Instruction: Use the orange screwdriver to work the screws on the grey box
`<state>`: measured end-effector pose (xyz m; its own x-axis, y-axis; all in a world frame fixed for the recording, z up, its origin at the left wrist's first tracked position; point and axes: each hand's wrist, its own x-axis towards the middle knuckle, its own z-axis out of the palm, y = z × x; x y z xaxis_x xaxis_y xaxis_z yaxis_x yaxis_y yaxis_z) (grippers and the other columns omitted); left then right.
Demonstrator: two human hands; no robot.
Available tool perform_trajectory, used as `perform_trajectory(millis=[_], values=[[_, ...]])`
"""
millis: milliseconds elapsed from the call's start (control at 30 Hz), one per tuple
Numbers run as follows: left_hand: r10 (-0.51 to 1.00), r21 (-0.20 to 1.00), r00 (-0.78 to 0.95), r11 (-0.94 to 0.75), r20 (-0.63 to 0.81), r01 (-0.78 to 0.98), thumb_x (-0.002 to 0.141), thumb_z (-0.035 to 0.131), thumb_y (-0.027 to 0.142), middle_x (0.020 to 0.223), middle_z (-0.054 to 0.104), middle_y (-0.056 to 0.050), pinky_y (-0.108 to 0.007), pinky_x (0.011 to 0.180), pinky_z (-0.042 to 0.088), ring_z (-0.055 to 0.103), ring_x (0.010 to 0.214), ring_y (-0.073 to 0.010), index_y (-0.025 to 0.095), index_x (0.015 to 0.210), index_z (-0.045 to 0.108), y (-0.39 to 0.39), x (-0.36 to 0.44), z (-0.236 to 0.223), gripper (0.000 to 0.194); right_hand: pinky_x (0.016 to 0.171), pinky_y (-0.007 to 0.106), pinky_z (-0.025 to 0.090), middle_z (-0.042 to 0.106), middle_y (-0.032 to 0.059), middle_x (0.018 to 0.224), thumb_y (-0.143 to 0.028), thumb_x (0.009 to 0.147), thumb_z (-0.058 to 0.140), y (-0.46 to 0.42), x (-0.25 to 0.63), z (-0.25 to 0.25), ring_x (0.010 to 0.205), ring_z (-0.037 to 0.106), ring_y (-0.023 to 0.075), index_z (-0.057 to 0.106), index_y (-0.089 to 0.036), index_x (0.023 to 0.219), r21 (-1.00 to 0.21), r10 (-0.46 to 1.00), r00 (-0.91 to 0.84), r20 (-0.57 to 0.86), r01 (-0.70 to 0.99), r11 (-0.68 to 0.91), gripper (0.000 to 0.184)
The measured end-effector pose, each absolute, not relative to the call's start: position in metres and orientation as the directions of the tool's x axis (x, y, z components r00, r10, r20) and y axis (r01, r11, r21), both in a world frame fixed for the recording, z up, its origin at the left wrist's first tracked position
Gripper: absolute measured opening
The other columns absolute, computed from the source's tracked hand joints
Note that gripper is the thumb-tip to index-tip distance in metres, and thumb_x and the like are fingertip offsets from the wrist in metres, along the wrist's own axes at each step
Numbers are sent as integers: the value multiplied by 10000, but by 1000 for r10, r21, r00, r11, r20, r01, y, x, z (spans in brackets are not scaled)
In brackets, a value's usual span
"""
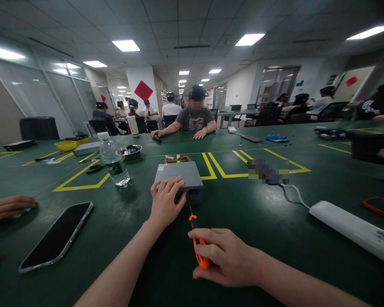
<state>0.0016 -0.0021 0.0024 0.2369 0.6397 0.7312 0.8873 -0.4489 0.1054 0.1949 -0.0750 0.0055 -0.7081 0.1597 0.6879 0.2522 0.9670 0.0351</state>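
A grey metal computer power supply lies on the green table, with a bundle of coloured wires at its far side. My left hand grips its near left part, fingers over the top and thumb down by the front face. In my right hand is a screwdriver with an orange and black handle, held between the thumb and fingers. The screwdriver's thin shaft points away from me to the front face of the power supply. Its tip is too small to make out against that face.
Left of the power supply stand a water bottle and a metal bowl of small parts. A phone lies nearer. To the right is a white power strip. Another person's hand rests at far left; a person sits opposite.
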Motion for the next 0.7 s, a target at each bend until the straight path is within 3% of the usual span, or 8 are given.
perform_trajectory(millis=[67,167,367,533,700], values=[[639,105,235,-448,732,888,823,525,268,1192,609,-4,-436,989,230,518,1118,-209,280,1056,555,-2,1,3,235,599,260,509,611,162,1028,-329,944,373,-75,195,7,819,638,184,456,-132,1037,38,157,-747,646,238,971,233],[639,105,236,-448,732,888,823,526,268,1191,610,-8,-437,989,228,517,1119,-210,277,1055,556,-2,1,3,234,568,274,504,611,155,1053,-290,942,376,-76,194,9,709,633,168,488,-150,1066,103,138,-781,609,250,963,218],[641,107,237,-450,730,887,831,518,272,1192,609,-11,-432,988,227,512,1123,-208,276,1057,554,-3,2,3,229,573,240,490,643,130,987,-359,921,475,-73,194,4,679,626,136,484,-132,966,102,111,-687,718,262,960,231],[638,98,238,-445,732,890,829,514,275,1190,610,-13,-437,989,230,514,1123,-214,280,1058,556,-2,1,3,233,622,273,500,599,165,1069,-318,928,409,-74,194,8,814,632,176,460,-132,1076,64,157,-758,633,253,965,242],[636,96,241,-447,734,889,827,515,272,1189,612,-15,-440,974,241,518,1117,-219,278,1052,558,-3,1,3,229,609,265,499,637,128,1021,-318,926,453,-73,195,7,691,631,144,486,-147,1042,125,117,-713,691,277,953,210]])
